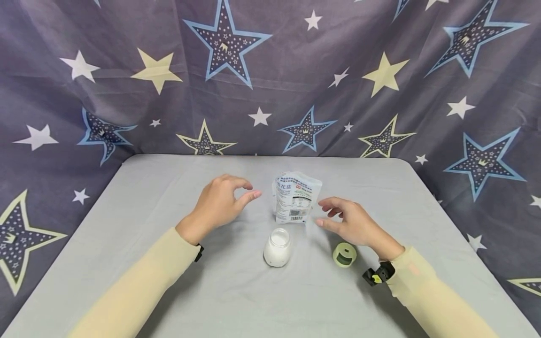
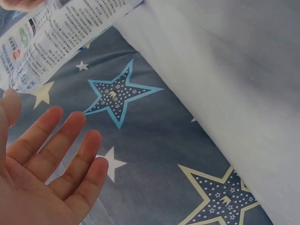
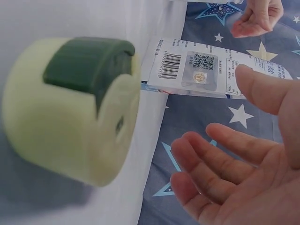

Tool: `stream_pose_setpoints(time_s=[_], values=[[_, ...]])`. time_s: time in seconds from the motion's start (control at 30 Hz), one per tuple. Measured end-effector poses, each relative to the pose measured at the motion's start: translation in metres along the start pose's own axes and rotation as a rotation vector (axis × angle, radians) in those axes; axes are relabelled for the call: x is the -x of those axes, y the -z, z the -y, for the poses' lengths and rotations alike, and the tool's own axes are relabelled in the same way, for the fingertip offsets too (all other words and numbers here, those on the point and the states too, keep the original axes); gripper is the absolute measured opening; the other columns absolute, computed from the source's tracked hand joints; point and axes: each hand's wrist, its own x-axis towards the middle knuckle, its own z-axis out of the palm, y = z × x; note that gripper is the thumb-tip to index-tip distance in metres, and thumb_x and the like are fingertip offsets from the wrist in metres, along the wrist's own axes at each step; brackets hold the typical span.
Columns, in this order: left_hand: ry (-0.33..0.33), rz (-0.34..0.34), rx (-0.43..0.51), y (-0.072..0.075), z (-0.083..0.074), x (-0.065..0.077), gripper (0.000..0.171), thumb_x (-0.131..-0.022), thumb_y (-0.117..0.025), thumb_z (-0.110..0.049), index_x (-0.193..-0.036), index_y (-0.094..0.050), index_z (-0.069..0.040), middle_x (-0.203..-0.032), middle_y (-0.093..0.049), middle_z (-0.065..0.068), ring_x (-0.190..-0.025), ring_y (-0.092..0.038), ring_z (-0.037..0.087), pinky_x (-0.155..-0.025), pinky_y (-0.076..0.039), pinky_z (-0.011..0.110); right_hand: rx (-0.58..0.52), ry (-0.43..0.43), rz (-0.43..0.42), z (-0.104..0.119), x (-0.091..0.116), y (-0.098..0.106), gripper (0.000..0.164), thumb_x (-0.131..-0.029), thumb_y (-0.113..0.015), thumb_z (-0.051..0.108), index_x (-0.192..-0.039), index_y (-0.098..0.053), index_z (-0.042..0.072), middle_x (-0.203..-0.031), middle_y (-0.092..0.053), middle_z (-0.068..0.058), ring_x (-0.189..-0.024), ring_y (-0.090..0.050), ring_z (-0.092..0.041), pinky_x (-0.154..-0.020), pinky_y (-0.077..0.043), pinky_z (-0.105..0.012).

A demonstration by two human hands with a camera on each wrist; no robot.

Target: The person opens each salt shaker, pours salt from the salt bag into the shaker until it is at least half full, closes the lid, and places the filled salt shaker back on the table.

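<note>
A white printed salt bag stands upright on the table, its top cut or folded. To its left my left hand hovers with loosely bent fingers, holding nothing. On the other side my right hand is close to the bag's edge, thumb and fingers apart; in the right wrist view that hand shows a bare palm. In front of the bag stands a glass jar with white contents and no lid on it. A pale green lid with a dark green flap lies beneath my right wrist.
The grey-covered table ends at a dark, star-patterned curtain behind it. Black straps with wrist cameras sit on both wrists.
</note>
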Motion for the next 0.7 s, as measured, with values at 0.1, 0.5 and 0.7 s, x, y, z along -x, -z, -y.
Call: stream_pose_setpoints(time_s=[0.1,0.5,0.7], values=[[0.003,0.027,-0.005,-0.001,0.002,0.005,0.035,-0.094,-0.072,-0.047,-0.103,-0.080,-0.014,-0.107,-0.076,0.001,-0.108,-0.067,0.026,-0.092,-0.052,0.049,0.006,0.011,-0.008,0.000,0.002,0.001,0.046,-0.092,-0.079,0.025,-0.130,-0.065,0.001,-0.117,-0.070,-0.010,-0.102,-0.066,-0.028,-0.089,-0.051,-0.053],[-0.029,0.062,-0.044,-0.004,0.006,0.023,0.032,-0.093,-0.075,-0.042,-0.105,-0.080,-0.012,-0.106,-0.076,0.003,-0.105,-0.067,0.028,-0.092,-0.052,0.048,0.047,0.034,0.007,0.000,0.014,0.004,0.044,-0.092,-0.079,0.028,-0.128,-0.067,0.006,-0.119,-0.071,-0.008,-0.106,-0.065,-0.028,-0.087,-0.050,-0.045],[-0.058,0.055,-0.071,-0.006,0.008,0.031,0.035,-0.090,-0.079,-0.040,-0.107,-0.079,-0.009,-0.106,-0.076,0.004,-0.104,-0.068,0.029,-0.092,-0.051,0.048,0.074,0.047,0.001,-0.001,0.020,0.005,0.046,-0.090,-0.082,0.027,-0.127,-0.068,0.005,-0.124,-0.070,-0.008,-0.106,-0.065,-0.028,-0.086,-0.050,-0.047]])
